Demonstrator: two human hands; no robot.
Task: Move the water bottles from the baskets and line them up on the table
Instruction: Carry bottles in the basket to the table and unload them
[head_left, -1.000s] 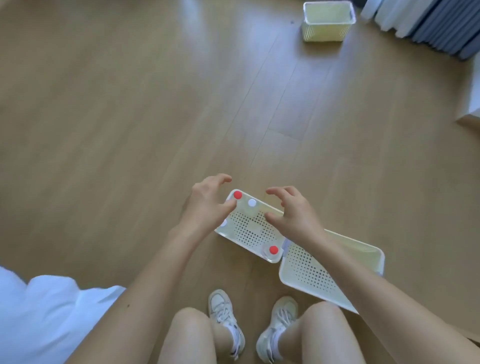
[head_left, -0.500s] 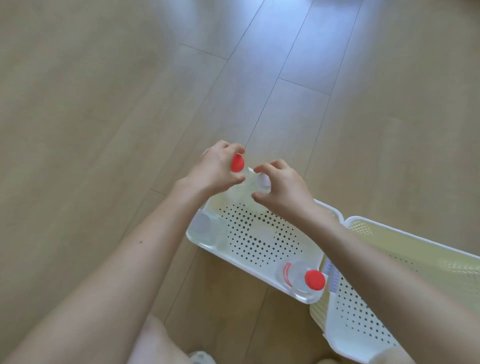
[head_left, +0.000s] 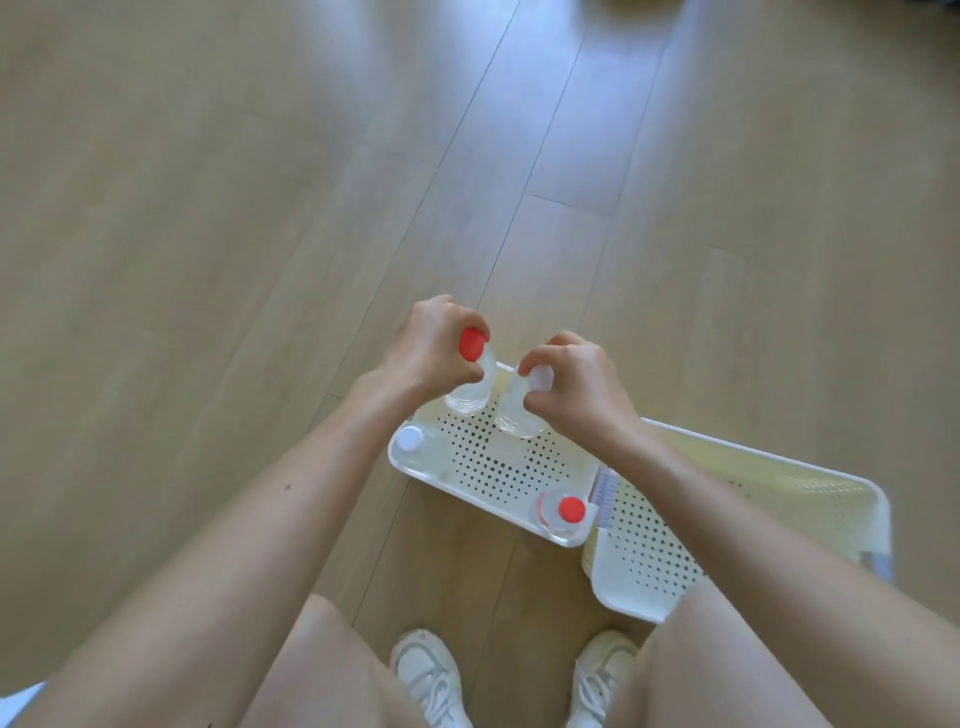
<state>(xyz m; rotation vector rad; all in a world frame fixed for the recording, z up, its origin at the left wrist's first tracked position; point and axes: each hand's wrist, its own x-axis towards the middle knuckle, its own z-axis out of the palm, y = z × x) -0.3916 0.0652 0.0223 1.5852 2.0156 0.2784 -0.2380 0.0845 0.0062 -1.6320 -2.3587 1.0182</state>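
Note:
A white perforated basket (head_left: 493, 467) sits on the wooden floor in front of my feet. My left hand (head_left: 436, 348) grips the neck of a clear red-capped bottle (head_left: 470, 382), lifted above the basket's far end. My right hand (head_left: 571, 384) grips a clear white-capped bottle (head_left: 519, 410) by its neck beside it. Two bottles stand in the basket: a white-capped bottle (head_left: 413, 447) in the left corner and a red-capped bottle (head_left: 563, 512) in the near right corner.
A second white basket (head_left: 779, 499) lies against the first on the right, partly under my right arm, with no bottle visible in it. Bare wooden floor (head_left: 260, 208) spreads ahead and to the left. My two shoes (head_left: 431, 675) stand just behind the baskets.
The camera has dropped closer over the basket. Both hands have closed round the two far bottles and raised them off the basket floor. The far basket is out of view.

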